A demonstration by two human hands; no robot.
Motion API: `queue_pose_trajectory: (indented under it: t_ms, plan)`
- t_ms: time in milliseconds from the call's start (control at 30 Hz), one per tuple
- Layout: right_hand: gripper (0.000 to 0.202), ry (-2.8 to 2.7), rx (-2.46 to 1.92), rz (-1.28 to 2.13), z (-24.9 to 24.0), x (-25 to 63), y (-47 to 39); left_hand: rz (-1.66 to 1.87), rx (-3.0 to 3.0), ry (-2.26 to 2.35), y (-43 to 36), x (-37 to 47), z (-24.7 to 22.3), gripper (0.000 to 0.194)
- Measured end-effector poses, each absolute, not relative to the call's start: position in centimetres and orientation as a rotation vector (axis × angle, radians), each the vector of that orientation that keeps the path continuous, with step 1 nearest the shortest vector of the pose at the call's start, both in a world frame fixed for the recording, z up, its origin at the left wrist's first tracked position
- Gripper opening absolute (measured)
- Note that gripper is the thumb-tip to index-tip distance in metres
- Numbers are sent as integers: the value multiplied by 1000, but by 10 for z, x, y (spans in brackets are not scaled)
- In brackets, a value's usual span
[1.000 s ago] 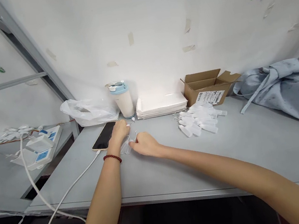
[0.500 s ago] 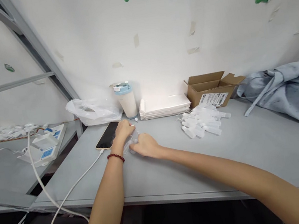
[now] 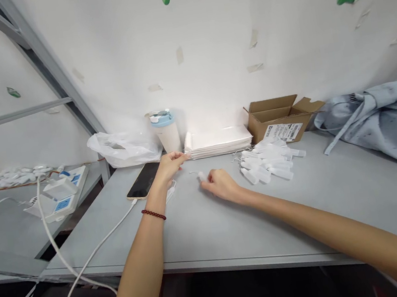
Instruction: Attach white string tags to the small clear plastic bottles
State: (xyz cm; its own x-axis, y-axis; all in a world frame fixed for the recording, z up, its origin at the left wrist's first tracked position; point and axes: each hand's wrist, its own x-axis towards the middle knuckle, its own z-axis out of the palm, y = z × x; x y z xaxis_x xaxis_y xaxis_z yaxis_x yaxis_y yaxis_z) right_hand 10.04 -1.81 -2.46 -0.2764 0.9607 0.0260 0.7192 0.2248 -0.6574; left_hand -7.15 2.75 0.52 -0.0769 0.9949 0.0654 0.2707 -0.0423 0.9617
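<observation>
Near the table's (image 3: 234,233) back edge: one tag (image 3: 202,175), gripped by the right hand (image 3: 223,185), best held lightly, string (image 3: 193,172) free; left hand (image 3: 171,167), fingertips (image 3: 185,157) close together, whether holding anything I cannot tell.

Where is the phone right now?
In the head view, the phone lies left of centre on the grey table, beside the left hand.

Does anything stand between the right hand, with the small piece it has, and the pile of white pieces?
Nothing visible does. The right hand, holding a small whitish piece, is just left of the pile of white pieces; only gray tabletop shows between them. The cardboard box stands behind the pile.
</observation>
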Motion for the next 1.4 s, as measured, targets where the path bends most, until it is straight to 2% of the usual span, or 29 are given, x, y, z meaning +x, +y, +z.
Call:
queue_pose_trajectory:
  t_ms: [433,767,1033,1167,1400]
  plan:
    - [16,-2037,-1178,554,-38,160,-24,935,1323,1008,-3,-30,18,29]
    - [11,-2115,-1039,67,-35,182,-13,929,1444,1015,-8,-15,14,30]
    - [18,-2256,-992,-292,-32,186,-12,876,1585,1052,-6,-18,13,29]
    - [19,-2231,-971,-172,-33,185,-14,864,1647,1054,-8,-18,13,28]
    - [26,-1989,-1120,556,-16,178,-24,880,1719,985,-6,-20,9,26]
